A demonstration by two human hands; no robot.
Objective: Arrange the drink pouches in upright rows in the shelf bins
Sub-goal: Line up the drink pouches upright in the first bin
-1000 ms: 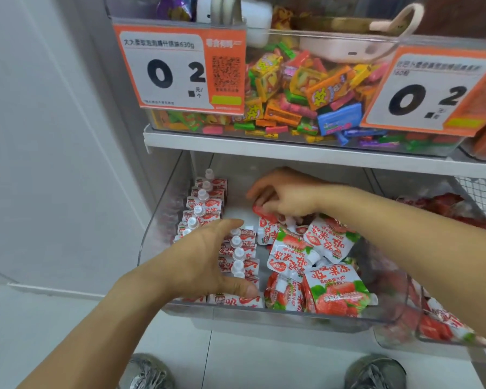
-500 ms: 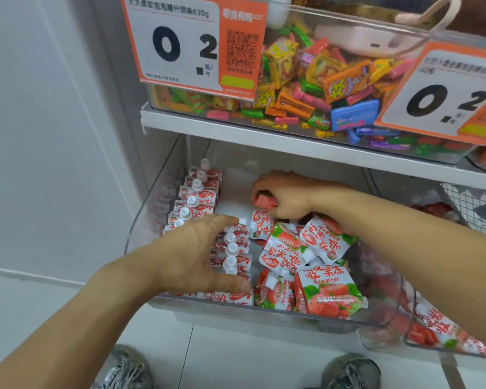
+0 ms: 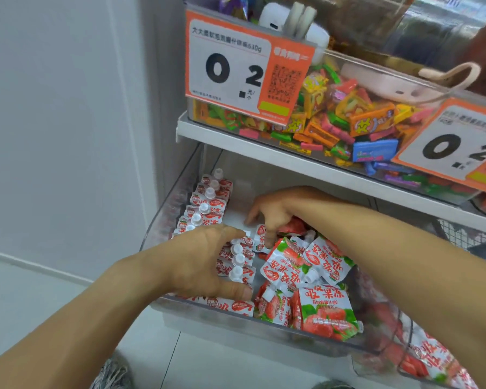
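Head view looks down into a clear plastic bin [image 3: 163,228] on the lower shelf, and every place below is given from that bin. At its middle, the right hand [image 3: 275,211] reaches in from the right, wrist bent down, fingers curled; its grip pinches the top of a strawberry drink pouch [image 3: 260,238] standing at the far end of the second row. The forearm runs out over the bin's right half toward the lower right edge of the view.

Nearer the bin's front wall, the left hand [image 3: 205,262] comes in from the lower left, palm down and spread. Its grip is loose and holds nothing: the fingers lie across the capped tops of the second row of pouches [image 3: 237,265], and the thumb presses along the row's front end, just behind a pouch lying flat [image 3: 230,304] against the front wall.

Along the bin's left wall stands the first row of pouches [image 3: 205,203], upright, white caps up, running front to back. In the bin's right half a loose heap of pouches [image 3: 306,276] lies tumbled, some face up, some tilted.

Above the bin, a white shelf [image 3: 264,153] carries a clear bin of mixed sweets [image 3: 348,122] with an orange price card [image 3: 236,74] on its front. To the bin's right, another clear bin [image 3: 432,357] holds more pouches.
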